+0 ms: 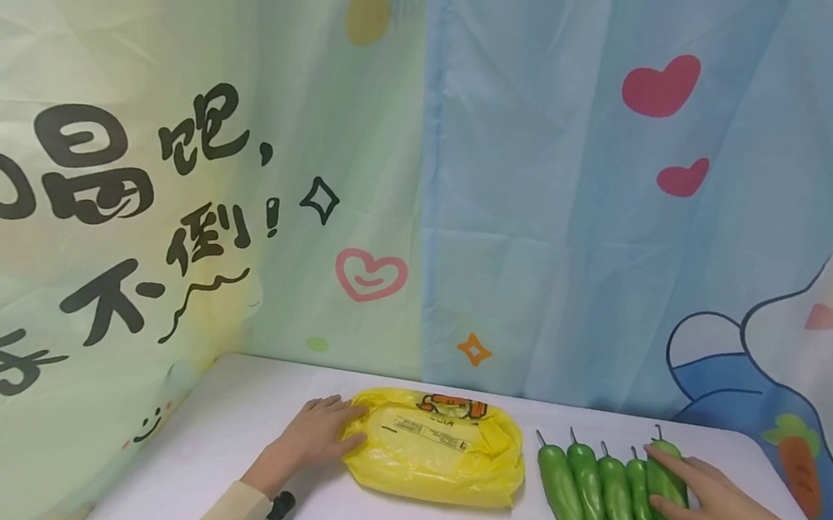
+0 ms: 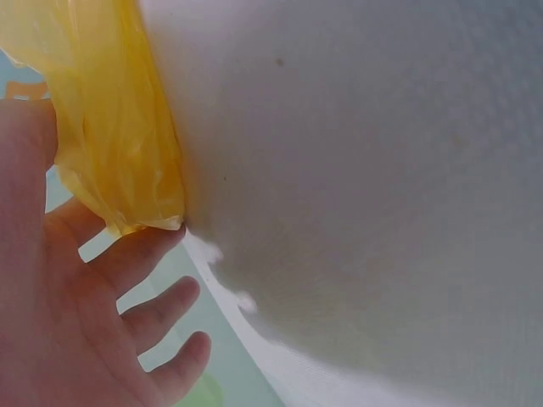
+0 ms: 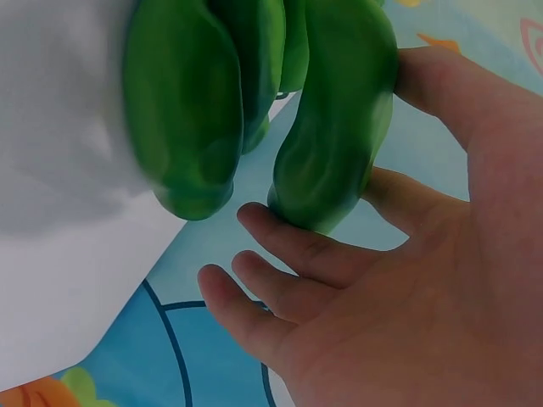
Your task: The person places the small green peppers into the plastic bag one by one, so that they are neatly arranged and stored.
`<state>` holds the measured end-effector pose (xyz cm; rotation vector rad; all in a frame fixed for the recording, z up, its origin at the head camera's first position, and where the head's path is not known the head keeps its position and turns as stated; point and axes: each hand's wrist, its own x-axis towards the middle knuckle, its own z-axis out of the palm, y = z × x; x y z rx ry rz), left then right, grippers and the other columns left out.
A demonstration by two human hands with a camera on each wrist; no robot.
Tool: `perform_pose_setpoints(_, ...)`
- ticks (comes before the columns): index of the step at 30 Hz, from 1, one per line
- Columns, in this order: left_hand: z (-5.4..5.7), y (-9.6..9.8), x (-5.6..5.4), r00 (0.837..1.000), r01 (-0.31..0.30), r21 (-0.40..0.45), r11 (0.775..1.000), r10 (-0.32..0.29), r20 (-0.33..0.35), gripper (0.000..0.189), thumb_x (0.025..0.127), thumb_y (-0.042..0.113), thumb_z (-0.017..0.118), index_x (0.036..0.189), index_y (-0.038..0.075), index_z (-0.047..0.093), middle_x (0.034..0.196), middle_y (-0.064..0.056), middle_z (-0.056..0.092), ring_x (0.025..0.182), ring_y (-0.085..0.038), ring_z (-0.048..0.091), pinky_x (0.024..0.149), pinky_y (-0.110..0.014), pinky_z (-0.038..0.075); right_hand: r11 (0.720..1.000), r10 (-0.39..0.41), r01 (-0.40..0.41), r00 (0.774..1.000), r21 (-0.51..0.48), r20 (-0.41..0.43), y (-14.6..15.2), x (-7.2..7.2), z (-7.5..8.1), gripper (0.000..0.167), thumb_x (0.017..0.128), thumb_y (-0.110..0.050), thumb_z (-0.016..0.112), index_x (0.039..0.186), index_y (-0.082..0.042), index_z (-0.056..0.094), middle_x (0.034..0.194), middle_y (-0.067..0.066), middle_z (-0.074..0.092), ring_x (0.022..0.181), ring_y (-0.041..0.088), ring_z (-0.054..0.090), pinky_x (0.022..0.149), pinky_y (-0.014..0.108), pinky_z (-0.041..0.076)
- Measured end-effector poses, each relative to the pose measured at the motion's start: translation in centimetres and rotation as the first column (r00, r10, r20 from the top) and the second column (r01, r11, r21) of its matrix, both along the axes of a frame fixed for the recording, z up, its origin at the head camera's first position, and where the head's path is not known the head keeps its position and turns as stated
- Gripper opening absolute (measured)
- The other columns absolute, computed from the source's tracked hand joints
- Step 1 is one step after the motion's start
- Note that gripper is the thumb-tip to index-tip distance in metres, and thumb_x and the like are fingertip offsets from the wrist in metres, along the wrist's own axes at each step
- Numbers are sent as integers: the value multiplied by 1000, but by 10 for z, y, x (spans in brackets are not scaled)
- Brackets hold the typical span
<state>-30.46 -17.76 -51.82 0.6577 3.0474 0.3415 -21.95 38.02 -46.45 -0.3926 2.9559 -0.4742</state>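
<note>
Glossy green peppers [image 1: 617, 501] lie at three o'clock from the yellow bag [image 1: 433, 475]. We find both hands' fingers spread: the right hand [image 1: 724, 506] touching the end pepper [image 1: 664, 485], the left hand [image 1: 320, 435] the bag's nine-o'clock end. We judge peppers light, firm, slippery; grip mid-body.

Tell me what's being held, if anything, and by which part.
The left hand touches the bag at its left end; the right hand touches a pepper along its body. Whether either is held cannot be told.
</note>
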Motion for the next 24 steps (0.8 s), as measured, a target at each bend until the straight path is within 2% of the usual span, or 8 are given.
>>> perform_pose_setpoints(4,0,0,0,1000,-3,-1,1000,3,2,52,98,47,58,140,17,59,146,-13,57,139,-42,47,116,-62,35,1000,4,-4,1000,7,-4,-5,1,3,71,92,-39,70,141,6,48,121,35,60,109,52,59,82,70,53)
perform_pose_setpoints(10,1,1,0,1000,-14,-7,1000,14,13,52,98,48,57,141,17,58,147,-13,56,140,-41,46,117,-61,34,999,31,-32,999,-12,-37,-11,3,6,68,92,-35,71,140,6,48,116,29,63,104,44,62,81,66,54)
perform_pose_setpoints(13,1,2,0,1000,-18,-11,1000,18,14,53,99,48,57,141,18,58,147,-12,56,141,-41,45,117,-61,34,999,23,-24,999,-22,-28,-13,3,7,68,91,-37,72,140,4,49,117,28,63,104,41,62,81,65,55)
perform_pose_setpoints(24,3,2,2,1000,-15,-6,1000,15,15,52,98,47,57,141,18,58,147,-12,57,140,-41,46,117,-61,34,999,29,-29,1000,-46,-7,-19,1,6,73,91,-41,71,144,2,47,124,34,59,110,50,60,82,69,53)
